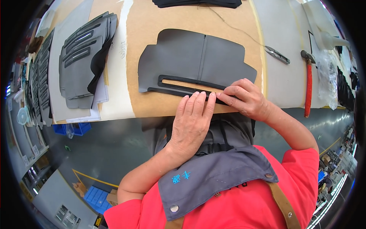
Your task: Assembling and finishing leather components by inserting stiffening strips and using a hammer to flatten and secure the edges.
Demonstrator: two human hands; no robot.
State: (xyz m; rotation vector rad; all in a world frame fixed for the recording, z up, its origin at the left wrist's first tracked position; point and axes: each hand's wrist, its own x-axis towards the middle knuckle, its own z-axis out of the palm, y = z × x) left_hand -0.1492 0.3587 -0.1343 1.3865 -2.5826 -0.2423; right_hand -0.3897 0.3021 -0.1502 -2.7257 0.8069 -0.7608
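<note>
A flat grey panel (179, 57) with a centre seam lies on the brown work surface in front of me. Along its near side runs a long slot edged with black trim (179, 79). My left hand (193, 122) rests on the panel's near black edge, fingers stretched out flat, their tips pressing it down. Just right of those fingertips, my right hand (246, 98) has thumb and fingers pinched together on the black edge trim. Its fingers partly hide the trim there and the slot's right end.
Stacked grey pieces with black-edged slots (82, 57) lie at the left. Thread snips (277, 55) and a red-handled hammer (308, 82) lie at the right, beside clear plastic wrap (328, 76). Black pieces (196, 3) sit at the far edge. The table's near edge runs just before my body.
</note>
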